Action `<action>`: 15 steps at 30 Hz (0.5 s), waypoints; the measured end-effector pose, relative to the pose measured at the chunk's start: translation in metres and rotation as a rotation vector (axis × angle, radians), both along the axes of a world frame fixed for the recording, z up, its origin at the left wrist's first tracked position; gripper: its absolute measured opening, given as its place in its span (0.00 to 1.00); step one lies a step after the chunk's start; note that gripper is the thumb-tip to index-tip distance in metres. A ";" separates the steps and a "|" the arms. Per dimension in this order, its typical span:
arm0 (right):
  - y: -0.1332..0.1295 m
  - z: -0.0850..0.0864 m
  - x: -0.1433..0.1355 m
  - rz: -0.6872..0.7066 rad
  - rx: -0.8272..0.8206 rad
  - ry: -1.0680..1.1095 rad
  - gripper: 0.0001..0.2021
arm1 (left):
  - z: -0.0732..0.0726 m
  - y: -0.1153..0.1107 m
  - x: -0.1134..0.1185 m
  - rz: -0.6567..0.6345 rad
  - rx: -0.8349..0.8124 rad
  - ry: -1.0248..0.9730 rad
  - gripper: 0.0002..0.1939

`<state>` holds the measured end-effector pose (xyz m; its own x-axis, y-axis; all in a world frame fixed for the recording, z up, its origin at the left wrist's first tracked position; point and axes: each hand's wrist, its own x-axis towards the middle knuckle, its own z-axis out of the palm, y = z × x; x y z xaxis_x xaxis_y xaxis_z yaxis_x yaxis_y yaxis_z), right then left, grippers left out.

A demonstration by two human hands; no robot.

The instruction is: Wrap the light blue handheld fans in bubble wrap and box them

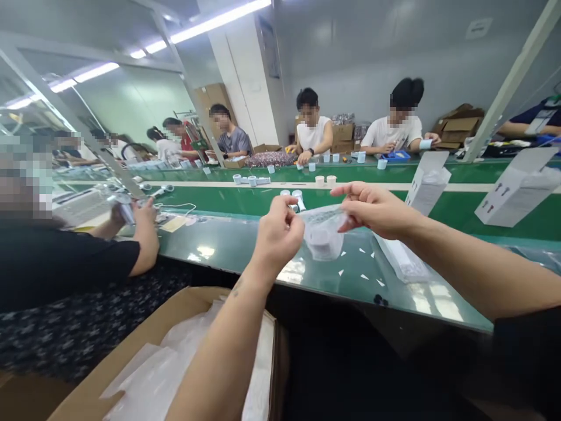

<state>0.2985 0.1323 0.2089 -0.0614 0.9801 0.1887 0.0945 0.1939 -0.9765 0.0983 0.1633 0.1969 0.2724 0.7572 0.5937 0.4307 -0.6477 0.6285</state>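
Here, left hand (283, 234) and right hand (370, 209) pinch one translucent bag (323, 238) near six white scraps (364, 276).

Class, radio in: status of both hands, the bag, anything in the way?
Left hand, right hand: both gripping plastic bag near its top. Pale contents showing through. White scraps nearby, apparently not in the way.

Plastic bag (328, 250) with contents (321, 237) too blurry for identification

Before you, the glossy green counter (228, 242) carries scattered white triangular scraps (341, 272); to your right lies a plastic-wrapped white bundle (403, 260), to your left a pale yellow sheet (174, 224).
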 end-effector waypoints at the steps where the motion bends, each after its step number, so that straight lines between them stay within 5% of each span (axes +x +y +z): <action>1: 0.019 -0.001 0.004 -0.057 0.025 -0.017 0.10 | -0.003 0.020 0.011 0.033 0.034 0.032 0.15; 4: 0.063 -0.023 0.015 -0.247 0.157 -0.263 0.07 | -0.028 0.066 0.046 0.073 0.058 0.044 0.12; 7: 0.066 -0.067 0.025 -0.348 0.329 -0.623 0.08 | -0.071 0.079 0.067 0.043 0.082 0.042 0.11; 11: 0.022 -0.128 0.036 -0.168 0.164 -0.855 0.10 | -0.139 0.050 0.068 -0.116 0.137 0.127 0.10; 13: 0.010 -0.138 0.044 -0.001 0.020 -0.895 0.08 | -0.165 0.023 0.062 -0.207 0.154 0.218 0.09; 15: 0.028 -0.132 0.055 0.148 -0.149 -0.887 0.05 | -0.177 -0.008 0.055 -0.297 0.132 0.271 0.09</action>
